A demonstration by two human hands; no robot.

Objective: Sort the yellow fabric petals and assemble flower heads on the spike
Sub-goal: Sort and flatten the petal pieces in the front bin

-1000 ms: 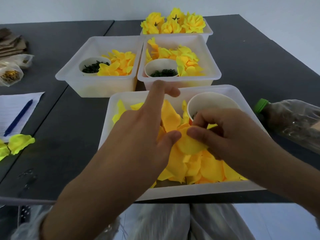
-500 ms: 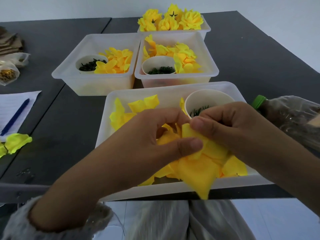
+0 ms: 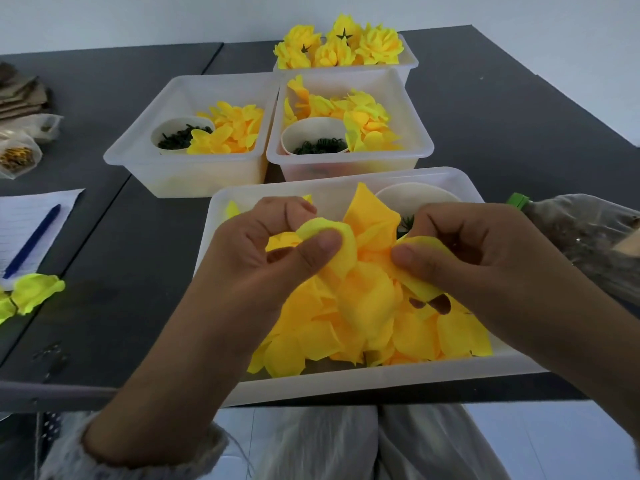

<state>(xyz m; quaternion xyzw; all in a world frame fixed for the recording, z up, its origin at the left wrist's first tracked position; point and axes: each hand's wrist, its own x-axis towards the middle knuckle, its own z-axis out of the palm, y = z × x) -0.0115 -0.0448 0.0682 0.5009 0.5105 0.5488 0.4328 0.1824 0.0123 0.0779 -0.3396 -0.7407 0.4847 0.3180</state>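
Hands meet above the nearest white tray (image 3: 221, 209), which sits at the front edge of the dark table (image 3: 519, 133) and holds a loose heap of yellow fabric petals (image 3: 346, 327). The left hand (image 3: 263, 258) pinches a pale yellow petal (image 3: 329, 233) between thumb and curled fingers, and the right hand (image 3: 478, 258) pinches another yellow petal (image 3: 420, 268) the same way; both petals are held just over the heap, with an upright orange-yellow petal (image 3: 370, 213) standing between the 2 hands. A white paper cup (image 3: 412, 197) stands in the far right corner of this tray, partly hidden by the right hand. Behind it, 2 more white trays (image 3: 138, 154) sit side by side, each with yellow petals and a cup of dark green pieces (image 3: 176, 138). Farthest back, a 4th tray (image 3: 410, 60) carries finished yellow flower heads (image 3: 341, 46). On the left lie a blue pen (image 3: 33, 240) on lined paper (image 3: 20, 216) and a few loose yellow-green petals (image 3: 34, 292). A plastic bottle with a green cap (image 3: 517, 200) lies at the right. No spike is visible.
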